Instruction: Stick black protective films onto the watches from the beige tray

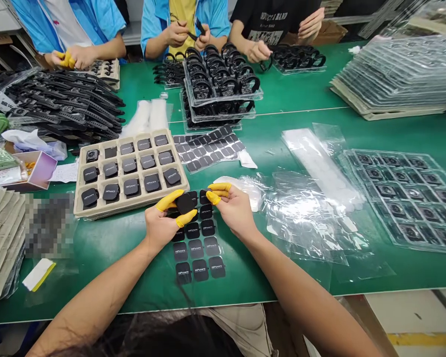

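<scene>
Yellow finger covers are on both my hands. My left hand (167,218) grips a black square watch face (185,204) between thumb and finger. Just right of it, my right hand (232,206) is pinched at the top right corner of a clear sheet of black printed stickers (196,248); what lies between its fingertips is too small to tell. The sheet lies flat on the green table under both hands. Behind my left hand is a beige tray (134,202) with rows of black square pieces, most with a printed label; one at the back left shows a bare watch face (92,155).
Clear films (305,213) and a clear tray of watch parts (405,198) lie to the right. Stacked clear trays (397,74) stand back right. Black straps (67,104) pile up back left. Across the table (282,109), three people handle parts beside stacked trays of black bands (221,79).
</scene>
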